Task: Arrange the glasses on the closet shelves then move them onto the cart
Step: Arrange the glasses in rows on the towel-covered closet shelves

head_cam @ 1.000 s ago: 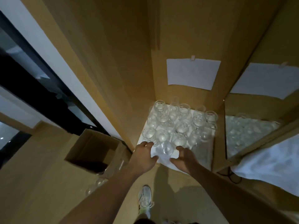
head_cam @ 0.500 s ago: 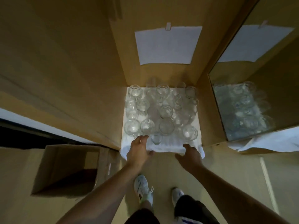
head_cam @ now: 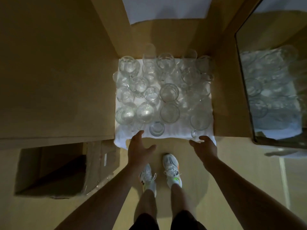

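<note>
Several clear glasses (head_cam: pixel 169 92) of mixed shapes stand close together on a white cloth (head_cam: pixel 176 132) that covers a low closet shelf. A small glass (head_cam: pixel 156 128) stands alone at the front edge. My left hand (head_cam: pixel 139 151) hovers just in front of the cloth's front left part, fingers spread and holding nothing. My right hand (head_cam: pixel 205 149) hangs at the cloth's front right corner, fingers loosely spread and empty. Both hands are apart from the glasses.
An open cardboard box (head_cam: pixel 56 168) lies on the floor at the left. Wooden closet walls (head_cam: pixel 66 72) flank the shelf. A mirrored door (head_cam: pixel 272 90) at the right reflects the glasses. A white paper sheet (head_cam: pixel 166 9) hangs on the back wall. My feet in white sneakers (head_cam: pixel 171 168) stand below.
The view has tilted down and come closer to the shelf. Both hands drew back slightly from the cloth's front edge and stay empty.
</note>
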Tool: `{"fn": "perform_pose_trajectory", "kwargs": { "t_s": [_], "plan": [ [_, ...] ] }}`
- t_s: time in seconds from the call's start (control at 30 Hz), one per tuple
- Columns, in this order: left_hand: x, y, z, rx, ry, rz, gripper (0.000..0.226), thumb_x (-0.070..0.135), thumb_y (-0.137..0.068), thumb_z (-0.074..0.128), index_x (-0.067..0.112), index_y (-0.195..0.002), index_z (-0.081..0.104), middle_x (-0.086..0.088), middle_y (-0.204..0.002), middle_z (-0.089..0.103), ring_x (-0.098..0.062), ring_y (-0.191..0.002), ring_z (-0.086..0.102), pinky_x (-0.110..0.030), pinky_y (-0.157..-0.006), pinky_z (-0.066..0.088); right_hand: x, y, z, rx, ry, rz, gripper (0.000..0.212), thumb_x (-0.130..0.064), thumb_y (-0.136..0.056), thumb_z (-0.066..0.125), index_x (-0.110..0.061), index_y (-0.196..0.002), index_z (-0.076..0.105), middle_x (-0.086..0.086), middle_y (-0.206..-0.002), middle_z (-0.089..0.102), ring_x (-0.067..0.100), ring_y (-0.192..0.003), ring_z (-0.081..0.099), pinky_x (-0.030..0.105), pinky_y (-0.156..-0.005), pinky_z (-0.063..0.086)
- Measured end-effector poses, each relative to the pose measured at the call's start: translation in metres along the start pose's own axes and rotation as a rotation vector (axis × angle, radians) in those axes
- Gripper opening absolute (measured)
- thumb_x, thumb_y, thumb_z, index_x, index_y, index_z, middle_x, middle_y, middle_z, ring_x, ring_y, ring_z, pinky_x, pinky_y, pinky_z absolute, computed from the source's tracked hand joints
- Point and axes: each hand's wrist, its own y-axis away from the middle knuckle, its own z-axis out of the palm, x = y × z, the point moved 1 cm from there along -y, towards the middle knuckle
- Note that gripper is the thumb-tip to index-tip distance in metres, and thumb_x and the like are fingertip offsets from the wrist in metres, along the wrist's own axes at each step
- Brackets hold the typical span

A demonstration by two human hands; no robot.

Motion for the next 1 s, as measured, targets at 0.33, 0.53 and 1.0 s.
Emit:
{"fn": "perform_pose_trajectory", "kwargs": {
  "t_s": [0.33, 0.53, 1.0],
  "plan": [
    [-0.013, -0.051, 0.065, 0.097, 0.001, -0.020, 0.114, 0.027, -0.059, 0.098, 0.020, -0.155, 0.036, -0.002, -0.150, 0.048, -0.026, -0.135, 0.050, -0.050, -0.105, 0.047, 0.033, -0.088, 0.037, -0.062, -0.263, 0.146, 0.047, -0.032, -0.082, 0.081, -0.015, -0.121, 0.060, 0.003, -0.091, 0.066, 0.022, -0.081, 0.061, 0.042, -0.083, 0.056],
    [-0.015, -0.061, 0.084, 0.253, 0.051, 0.058, 0.100, 0.048, -0.063, 0.083, 0.020, -0.150, 0.042, -0.002, -0.145, 0.055, -0.027, -0.127, 0.058, -0.053, -0.095, 0.053, 0.035, -0.111, 0.046, -0.176, -0.432, 0.185, 0.016, -0.020, -0.089, 0.077, -0.015, -0.096, 0.063, 0.006, -0.097, 0.065, 0.022, -0.085, 0.064, 0.044, -0.085, 0.058],
    [0.006, -0.025, 0.068, 0.253, -0.009, 0.040, 0.083, 0.030, -0.062, 0.094, 0.026, -0.136, 0.057, 0.005, -0.126, 0.067, -0.018, -0.113, 0.064, -0.046, -0.090, 0.056, 0.017, -0.092, 0.011, -0.182, -0.513, 0.355, 0.016, -0.016, -0.092, 0.072, -0.017, -0.088, 0.057, 0.010, -0.081, 0.058, 0.019, -0.072, 0.057, 0.037, -0.080, 0.060]
  ]
}}
